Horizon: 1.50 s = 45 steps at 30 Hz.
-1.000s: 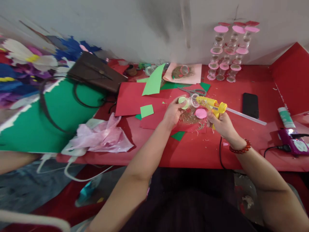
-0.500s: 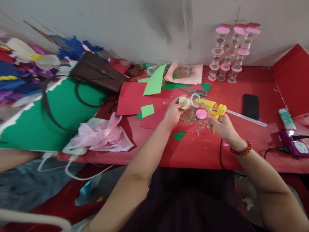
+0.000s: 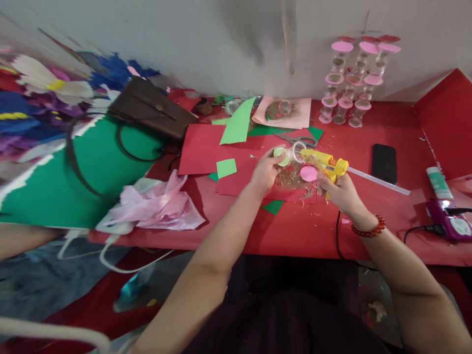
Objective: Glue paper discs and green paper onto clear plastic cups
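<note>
My left hand point(image 3: 266, 172) is closed on a small clear plastic cup point(image 3: 298, 151) with a pale green paper disc point(image 3: 280, 156) at its near end. The cup lies on its side in the air, its round rim turned to the right. In my right hand point(image 3: 338, 189) is a yellow hot glue gun point(image 3: 320, 158), a long clear glue stick point(image 3: 379, 180) poking out of its back. The nozzle is at the cup's rim; I cannot tell whether they touch. Below them are a pink paper disc point(image 3: 309, 173) and a brown patch with pale shreds point(image 3: 293, 178).
Grey scissors point(image 3: 300, 140) lie just behind my hands. Cup towers with pink discs point(image 3: 342, 102) stand at the back right. A black phone point(image 3: 384, 163), a glue bottle point(image 3: 438, 183) and a purple power adapter point(image 3: 450, 219) are at right; a pink plastic bag point(image 3: 158, 204) and brown handbag point(image 3: 153, 108) at left.
Almost nothing differs. The whole view has shifted very slightly, while both hands keep the cup and the glue gun in the same position relative to each other.
</note>
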### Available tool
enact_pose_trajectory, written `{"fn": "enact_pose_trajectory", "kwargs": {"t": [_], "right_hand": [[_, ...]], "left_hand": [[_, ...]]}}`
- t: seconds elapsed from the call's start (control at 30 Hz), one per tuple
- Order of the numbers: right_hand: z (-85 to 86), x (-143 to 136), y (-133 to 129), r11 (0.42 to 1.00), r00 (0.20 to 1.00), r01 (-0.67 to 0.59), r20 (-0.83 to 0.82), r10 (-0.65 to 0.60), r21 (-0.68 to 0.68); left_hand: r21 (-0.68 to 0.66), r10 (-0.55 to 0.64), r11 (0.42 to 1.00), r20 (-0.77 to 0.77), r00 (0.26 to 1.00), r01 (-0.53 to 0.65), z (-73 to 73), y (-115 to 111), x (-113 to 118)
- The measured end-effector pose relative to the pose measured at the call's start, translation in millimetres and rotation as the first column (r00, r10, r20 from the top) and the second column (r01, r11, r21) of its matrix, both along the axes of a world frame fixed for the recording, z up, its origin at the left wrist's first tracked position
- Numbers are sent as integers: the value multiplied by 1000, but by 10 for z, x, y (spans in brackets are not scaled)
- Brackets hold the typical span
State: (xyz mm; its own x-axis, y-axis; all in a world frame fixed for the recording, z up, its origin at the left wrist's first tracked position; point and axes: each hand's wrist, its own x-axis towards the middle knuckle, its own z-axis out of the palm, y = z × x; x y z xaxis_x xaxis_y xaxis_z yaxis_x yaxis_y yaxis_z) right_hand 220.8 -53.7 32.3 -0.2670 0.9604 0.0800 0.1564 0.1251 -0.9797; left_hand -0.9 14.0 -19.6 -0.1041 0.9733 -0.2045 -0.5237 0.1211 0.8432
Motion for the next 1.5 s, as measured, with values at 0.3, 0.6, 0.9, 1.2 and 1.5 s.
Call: {"fn": "enact_pose_trajectory", "kwargs": {"t": [0.3, 0.6, 0.9, 1.2, 1.5], "right_hand": [[-18, 14, 15, 1000, 1000, -30, -7, 30, -3], [35, -7, -3, 1000, 1000, -27, 10, 27, -11], [41, -6, -7, 999, 999, -22, 26, 22, -37], [49, -16, -12, 999, 999, -33, -1, 33, -25], [55, -35, -11, 999, 999, -44, 1, 44, -14]], "left_hand": [[2, -13, 1000, 2, 1000, 13, 12, -7, -5], [-7, -11, 1000, 7, 1000, 11, 14, -2, -20], [3, 37, 999, 69, 997, -37, -2, 26, -36], [25, 46, 998, 96, 994, -49, -10, 38, -66], [27, 42, 999, 105, 994, -45, 8, 19, -39]]}}
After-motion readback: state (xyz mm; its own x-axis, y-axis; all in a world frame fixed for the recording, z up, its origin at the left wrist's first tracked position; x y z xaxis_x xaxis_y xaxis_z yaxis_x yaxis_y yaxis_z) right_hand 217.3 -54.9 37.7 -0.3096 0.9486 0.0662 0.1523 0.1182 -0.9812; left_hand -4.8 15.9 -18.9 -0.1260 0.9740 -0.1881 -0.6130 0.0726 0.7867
